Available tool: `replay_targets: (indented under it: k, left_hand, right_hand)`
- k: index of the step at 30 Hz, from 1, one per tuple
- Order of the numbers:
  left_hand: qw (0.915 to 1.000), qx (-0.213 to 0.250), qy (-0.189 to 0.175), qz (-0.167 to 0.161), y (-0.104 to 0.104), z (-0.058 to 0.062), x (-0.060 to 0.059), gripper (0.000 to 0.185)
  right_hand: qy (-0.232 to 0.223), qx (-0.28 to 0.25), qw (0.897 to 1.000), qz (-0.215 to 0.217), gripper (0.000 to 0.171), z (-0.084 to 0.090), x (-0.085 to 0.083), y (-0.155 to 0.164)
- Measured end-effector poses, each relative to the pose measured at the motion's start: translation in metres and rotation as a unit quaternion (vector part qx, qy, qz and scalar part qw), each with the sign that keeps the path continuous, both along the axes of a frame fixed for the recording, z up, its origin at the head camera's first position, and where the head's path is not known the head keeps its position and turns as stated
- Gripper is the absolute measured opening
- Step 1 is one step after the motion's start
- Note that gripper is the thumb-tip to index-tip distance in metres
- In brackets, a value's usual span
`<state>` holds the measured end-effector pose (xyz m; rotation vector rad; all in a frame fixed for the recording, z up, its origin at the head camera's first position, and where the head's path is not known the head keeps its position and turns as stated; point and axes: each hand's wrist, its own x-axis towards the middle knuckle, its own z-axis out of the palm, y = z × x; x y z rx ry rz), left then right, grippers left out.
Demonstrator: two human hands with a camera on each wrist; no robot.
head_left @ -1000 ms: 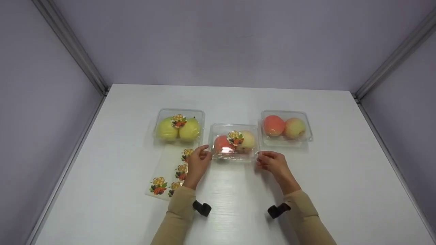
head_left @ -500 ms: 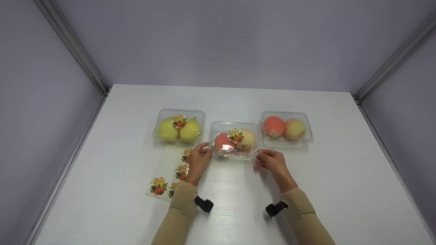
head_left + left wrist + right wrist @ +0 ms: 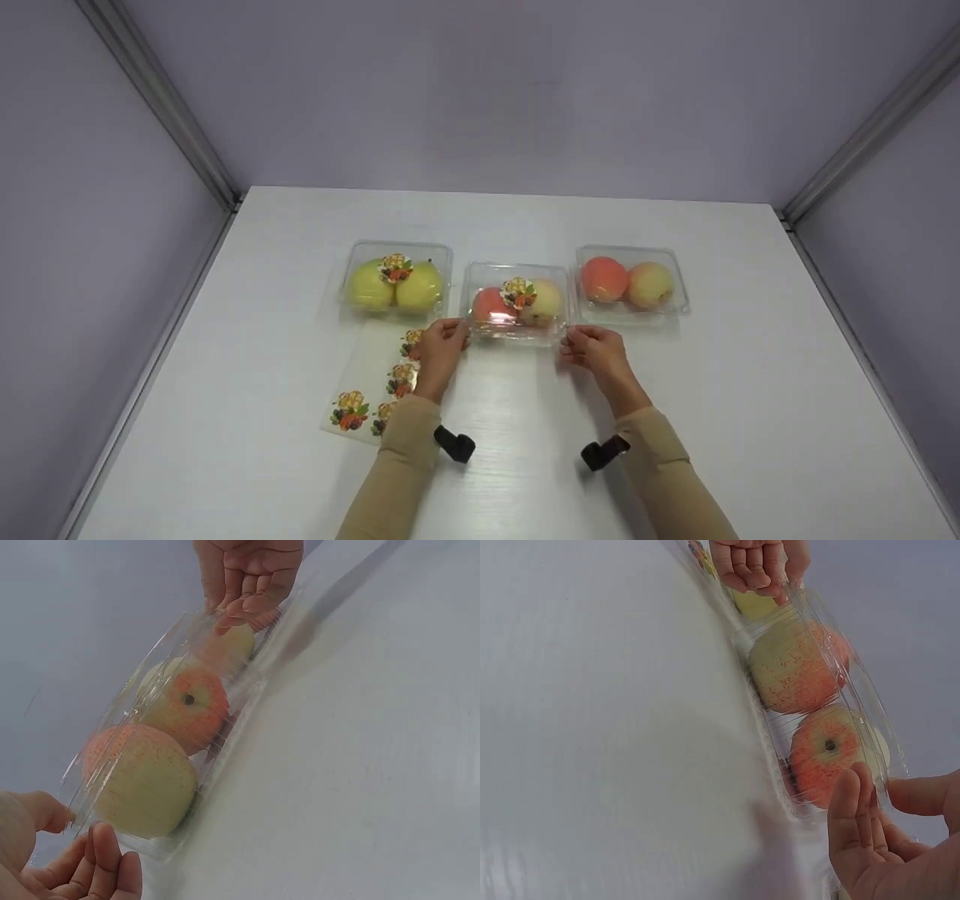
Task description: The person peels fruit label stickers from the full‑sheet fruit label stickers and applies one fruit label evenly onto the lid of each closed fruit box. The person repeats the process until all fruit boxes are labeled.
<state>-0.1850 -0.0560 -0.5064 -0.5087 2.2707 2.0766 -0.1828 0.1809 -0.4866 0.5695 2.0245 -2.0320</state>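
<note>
Head view | clear plastic clamshell box of two red-yellow apples [image 3: 515, 303] sits mid-table between two like boxes | my left hand [image 3: 441, 351] and right hand [image 3: 598, 352] pinch its near corners | I judge: push evenly, keep it flat, mind the sticker sheet [image 3: 375, 382].

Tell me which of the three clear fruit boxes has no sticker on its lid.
The right-hand box, holding two reddish apples. The left box with yellow-green fruit and the middle box between both hands each carry a fruit sticker on top.
</note>
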Motion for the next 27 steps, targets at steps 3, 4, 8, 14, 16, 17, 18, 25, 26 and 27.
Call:
replay_targets:
  k: [3, 4, 8, 14, 16, 17, 18, 25, 26, 27]
  left_hand:
    - [0.9999, 0.011, -0.002, 0.003, 0.001, -0.001, -0.002, 0.023]
    - [0.9999, 0.015, -0.004, 0.004, 0.001, -0.001, -0.003, 0.023]
    - [0.9997, 0.023, -0.012, 0.002, 0.000, -0.003, -0.006, 0.024]
    - [0.9996, 0.027, -0.009, 0.005, 0.001, -0.003, -0.010, 0.025]
    - [0.9997, 0.019, -0.010, 0.007, 0.001, -0.003, -0.011, 0.025]
    - [0.9998, 0.016, -0.012, 0.008, 0.001, -0.003, -0.012, 0.025]
    - [0.9998, 0.013, -0.014, 0.009, 0.001, -0.003, -0.012, 0.025]
    - [0.9994, 0.022, -0.026, 0.009, 0.002, -0.002, -0.018, 0.028]
    - [0.9993, 0.023, -0.027, 0.008, 0.002, -0.002, -0.019, 0.029]
    - [0.9993, 0.023, -0.027, 0.008, 0.002, -0.002, -0.020, 0.030]
  right_hand:
    - [0.001, -0.015, 1.000, -0.001, 0.033, 0.000, -0.002, 0.000]
    - [0.001, -0.020, 1.000, -0.001, 0.033, 0.000, -0.003, -0.001]
    - [-0.008, -0.025, 1.000, -0.003, 0.034, 0.001, -0.006, -0.002]
    - [-0.025, -0.020, 0.999, -0.008, 0.036, 0.001, -0.012, -0.005]
    - [-0.026, -0.025, 0.999, -0.010, 0.036, 0.002, -0.013, -0.006]
    - [-0.028, -0.026, 0.999, -0.012, 0.036, 0.002, -0.014, -0.007]
    - [-0.031, -0.028, 0.999, -0.013, 0.036, 0.002, -0.014, -0.007]
    - [-0.040, -0.044, 0.998, -0.027, 0.032, 0.002, -0.019, -0.010]
    - [-0.039, -0.047, 0.998, -0.027, 0.030, 0.002, -0.020, -0.010]
    - [-0.040, -0.049, 0.998, -0.028, 0.028, 0.002, -0.020, -0.010]
